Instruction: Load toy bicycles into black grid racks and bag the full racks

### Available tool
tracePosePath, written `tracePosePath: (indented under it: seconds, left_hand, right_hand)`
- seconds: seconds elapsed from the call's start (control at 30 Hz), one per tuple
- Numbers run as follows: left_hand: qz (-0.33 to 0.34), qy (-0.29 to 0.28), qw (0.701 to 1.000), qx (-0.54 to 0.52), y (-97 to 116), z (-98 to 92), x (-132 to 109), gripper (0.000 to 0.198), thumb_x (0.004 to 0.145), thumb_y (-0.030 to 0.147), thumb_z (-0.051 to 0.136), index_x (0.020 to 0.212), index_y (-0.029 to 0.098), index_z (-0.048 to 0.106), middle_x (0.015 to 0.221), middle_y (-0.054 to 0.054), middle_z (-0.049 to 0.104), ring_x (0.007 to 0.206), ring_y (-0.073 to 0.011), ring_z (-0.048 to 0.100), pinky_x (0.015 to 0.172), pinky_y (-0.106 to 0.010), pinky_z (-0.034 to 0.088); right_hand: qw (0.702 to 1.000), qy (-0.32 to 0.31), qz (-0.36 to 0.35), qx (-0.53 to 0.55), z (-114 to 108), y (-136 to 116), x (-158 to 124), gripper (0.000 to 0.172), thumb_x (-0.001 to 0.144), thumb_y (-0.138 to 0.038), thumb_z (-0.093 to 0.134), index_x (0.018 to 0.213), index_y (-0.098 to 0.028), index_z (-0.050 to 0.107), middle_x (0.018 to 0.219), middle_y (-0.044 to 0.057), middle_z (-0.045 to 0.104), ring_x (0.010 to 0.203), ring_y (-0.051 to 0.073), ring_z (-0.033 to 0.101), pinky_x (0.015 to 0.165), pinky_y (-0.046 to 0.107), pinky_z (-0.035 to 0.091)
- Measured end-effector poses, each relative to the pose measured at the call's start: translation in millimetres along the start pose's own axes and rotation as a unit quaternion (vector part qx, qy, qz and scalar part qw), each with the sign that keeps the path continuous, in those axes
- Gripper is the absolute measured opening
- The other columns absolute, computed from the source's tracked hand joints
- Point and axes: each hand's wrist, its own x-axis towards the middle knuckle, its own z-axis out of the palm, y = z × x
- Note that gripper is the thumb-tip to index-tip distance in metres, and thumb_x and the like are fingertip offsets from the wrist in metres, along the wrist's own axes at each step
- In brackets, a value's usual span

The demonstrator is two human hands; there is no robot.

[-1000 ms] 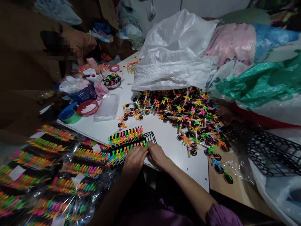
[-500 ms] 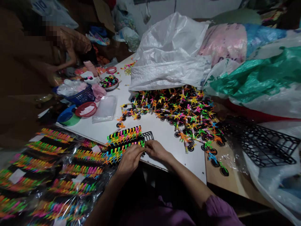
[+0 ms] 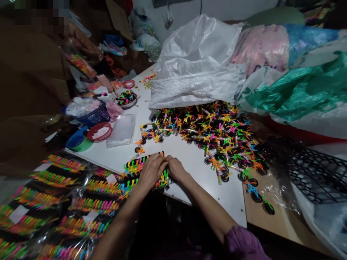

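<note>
My left hand (image 3: 151, 171) and my right hand (image 3: 176, 169) meet over rows of tiny neon toy bicycles (image 3: 138, 168) with black wheels. Their fingers curl onto the rows, which seem to sit on a black plastic grid, now mostly hidden beneath my hands. To the right, a large heap of loose toy bicycles (image 3: 211, 133) spreads over the white table (image 3: 206, 195). A few stray bicycles (image 3: 255, 191) lie near the table's right edge. My right hand is the nearer to the heap.
Packed toy strips in transparent bags (image 3: 65, 202) cover the lower left. A white woven sack (image 3: 195, 83) borders the heap, and a black grid (image 3: 317, 173) lies at right. A co-worker's arm (image 3: 82, 47) lifts a packed strip (image 3: 81, 65) at upper left.
My hands have moved closer together over the rows, now covering the grid's bare end. The co-worker has lifted a packed strip at upper left.
</note>
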Motion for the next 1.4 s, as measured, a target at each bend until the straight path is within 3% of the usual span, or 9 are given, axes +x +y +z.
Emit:
tracePosePath:
  seconds: [0.23,0.3,0.4,0.5,0.6,1.0,1.1,1.23,1.4]
  left_hand:
    - [0.012,0.052,0.999,-0.011,-3.0,15.5,-16.5,0.019,0.088,0.017,0.041,0.086,0.018,0.06,0.078,-0.004,0.061,0.076,-0.0177,0.057,0.07,-0.032,0.047]
    - [0.024,0.068,0.997,-0.002,-3.5,15.6,-18.8,0.019,0.088,0.016,0.041,0.086,0.019,0.06,0.077,-0.004,0.061,0.076,-0.0182,0.057,0.071,-0.033,0.047]
    - [0.028,0.067,0.997,0.005,-4.2,15.3,-18.8,0.019,0.088,0.017,0.041,0.087,0.019,0.061,0.076,-0.004,0.061,0.074,-0.0183,0.058,0.069,-0.033,0.047]
    - [0.022,0.058,0.998,-0.009,-5.6,16.3,-18.9,0.02,0.088,0.017,0.041,0.086,0.019,0.061,0.076,-0.005,0.062,0.074,-0.018,0.058,0.069,-0.032,0.048]
    - [0.002,0.058,0.998,-0.022,-8.0,18.3,-21.0,0.02,0.088,0.018,0.041,0.086,0.019,0.061,0.077,-0.005,0.062,0.076,-0.0183,0.058,0.071,-0.033,0.048]
    - [-0.023,0.044,0.998,-0.028,-12.6,15.8,-20.4,0.019,0.088,0.025,0.042,0.09,0.018,0.06,0.082,-0.005,0.061,0.081,-0.0198,0.056,0.075,-0.034,0.045]
    - [-0.003,0.061,0.998,-0.015,-8.4,12.1,-18.4,0.021,0.088,0.026,0.043,0.098,0.017,0.059,0.09,-0.008,0.061,0.087,-0.0211,0.055,0.08,-0.036,0.044]
    - [0.018,0.017,0.999,-0.03,-5.4,10.9,-14.5,0.022,0.088,0.02,0.04,0.096,0.018,0.06,0.089,-0.007,0.061,0.087,-0.02,0.056,0.08,-0.034,0.045]
    - [0.009,0.007,0.998,-0.059,-5.4,10.5,-11.5,0.022,0.089,0.022,0.039,0.096,0.019,0.06,0.087,-0.005,0.062,0.085,-0.0182,0.057,0.078,-0.032,0.045]
  right_hand:
    - [0.993,-0.038,-0.058,0.099,-7.8,24.3,3.6,0.019,0.082,-0.017,0.046,0.096,-0.016,0.059,0.086,0.003,0.06,0.077,0.014,0.056,0.069,0.023,0.042]
    - [0.993,-0.039,-0.044,0.107,-23.8,29.2,25.4,0.019,0.082,-0.018,0.047,0.095,-0.017,0.061,0.084,0.002,0.061,0.077,0.014,0.056,0.07,0.023,0.042]
    - [0.998,0.053,-0.001,0.015,-42.6,22.4,74.3,0.029,0.083,-0.013,0.044,0.107,-0.018,0.058,0.104,0.007,0.058,0.09,0.016,0.055,0.079,0.027,0.041]
    - [0.993,0.071,0.002,-0.092,-44.5,9.4,118.5,0.036,0.081,-0.004,0.039,0.112,-0.016,0.054,0.12,0.012,0.05,0.103,0.019,0.051,0.081,0.029,0.041]
    - [0.988,0.065,0.005,-0.139,-35.9,7.6,131.6,0.033,0.083,-0.004,0.037,0.111,-0.013,0.053,0.124,0.015,0.047,0.109,0.023,0.045,0.081,0.03,0.041]
    - [0.99,0.085,0.11,-0.019,-44.8,31.8,10.3,0.021,0.087,-0.033,0.042,0.095,-0.018,0.056,0.092,0.005,0.059,0.079,0.016,0.053,0.067,0.026,0.036]
    - [0.986,0.124,0.093,0.054,-41.9,25.4,-5.8,0.017,0.084,-0.028,0.046,0.091,-0.017,0.057,0.086,0.004,0.06,0.075,0.014,0.053,0.066,0.024,0.036]
    - [0.976,0.109,0.094,0.165,-19.0,16.0,-21.2,0.014,0.079,-0.023,0.052,0.089,-0.016,0.058,0.081,0.002,0.062,0.072,0.013,0.054,0.066,0.023,0.039]
    - [0.96,0.127,0.092,0.234,3.8,11.2,-19.4,0.016,0.08,-0.024,0.051,0.093,-0.016,0.057,0.088,0.004,0.062,0.08,0.015,0.056,0.072,0.025,0.042]
